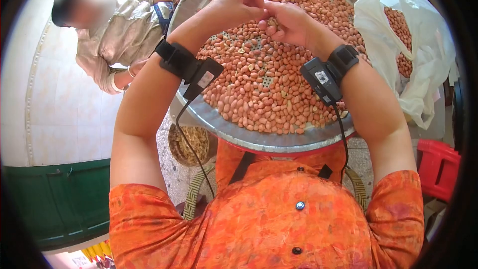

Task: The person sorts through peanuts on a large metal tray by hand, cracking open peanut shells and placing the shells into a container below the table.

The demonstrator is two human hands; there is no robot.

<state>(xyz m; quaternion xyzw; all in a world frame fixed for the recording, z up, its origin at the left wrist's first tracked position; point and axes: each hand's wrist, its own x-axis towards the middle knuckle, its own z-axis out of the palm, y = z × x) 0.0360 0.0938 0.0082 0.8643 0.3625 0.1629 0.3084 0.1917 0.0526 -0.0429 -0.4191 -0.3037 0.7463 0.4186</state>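
Note:
A wide round metal tray (226,128) with a perforated bottom holds a broad layer of reddish-brown shelled peanuts (249,87). Over its far half, my left hand (234,6) and my right hand (294,22) meet at the fingertips. The left thumb and fingers are pinched together; whatever lies between them is hidden. Curled fingers of the right hand close around a small pale-brown piece, which looks like a peanut. Both wrists carry black straps with small cabled boxes.
At the right, a white plastic bag (376,32) holds more peanuts. Below the tray's left side stands a container of husks or shells (188,144). A red plastic object (438,167) is at far right. Another person (119,30) sits at the left, beside the tray.

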